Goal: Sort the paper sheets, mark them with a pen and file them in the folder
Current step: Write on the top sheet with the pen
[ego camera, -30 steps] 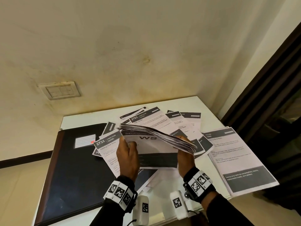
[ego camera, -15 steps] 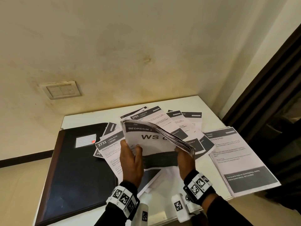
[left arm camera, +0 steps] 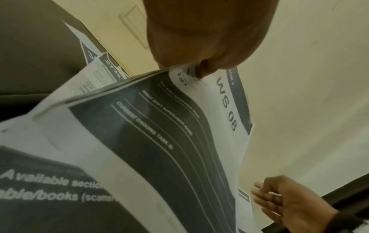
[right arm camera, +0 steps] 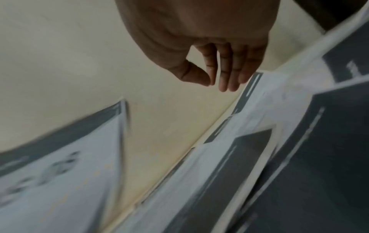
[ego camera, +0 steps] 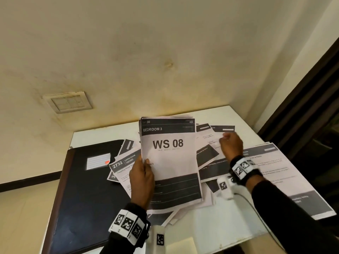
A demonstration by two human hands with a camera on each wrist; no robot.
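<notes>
Sheets [ego camera: 170, 162] headed "WS 08", dark-banded, stand pinched in my left hand [ego camera: 142, 182]; my right hand [ego camera: 231, 145] hovers loosely open, holding nothing.

The person wears long black sleeves [ego camera: 286, 217] on both arms. Each wrist has a black band with white squares on it. The squares carry black blocky patterns, like little puzzle codes. The band on the left wrist [ego camera: 128, 224] shows three of these squares in a row. The band on the right wrist [ego camera: 242, 167] shows them too, a bit blurry. Under each wrist sits a small white box [ego camera: 224, 187] with one more black pattern on it. A thin white cable [ego camera: 256, 213] runs from the right box back along the arm. The left hand [ego camera: 142, 180] and right hand [ego camera: 231, 145] are bare.
</notes>
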